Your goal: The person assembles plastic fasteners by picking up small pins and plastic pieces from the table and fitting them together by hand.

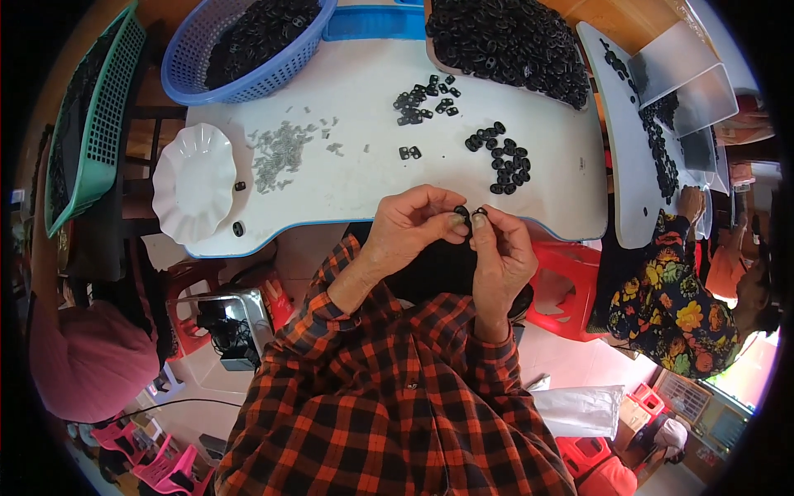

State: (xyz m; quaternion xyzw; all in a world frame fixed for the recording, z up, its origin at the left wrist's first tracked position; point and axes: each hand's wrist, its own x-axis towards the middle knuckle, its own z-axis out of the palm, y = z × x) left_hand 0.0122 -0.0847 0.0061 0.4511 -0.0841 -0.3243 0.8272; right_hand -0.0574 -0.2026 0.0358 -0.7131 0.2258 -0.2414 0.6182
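Note:
Just off the front edge of the white table point(347, 178), my left hand point(413, 219) and my right hand point(503, 260) meet, fingertips nearly touching. Each pinches a small black part with holes; the left one point(462, 212) is partly behind my thumb, and only the top of the right one point(480, 212) shows. Beyond my hands lies a loose group of black oval two-holed parts point(506, 161). Farther back is a group of squarer black two-holed pieces point(422, 103), with a pair of them point(410, 153) set apart. Small clear pieces point(281, 153) are strewn to the left.
A white scalloped plate point(194, 182) sits at the table's left end, with two black parts beside it. Behind stand a blue basket point(273, 70) and a tray point(511, 84) heaped with black parts. A green basket point(99, 124) is far left; people work at both sides.

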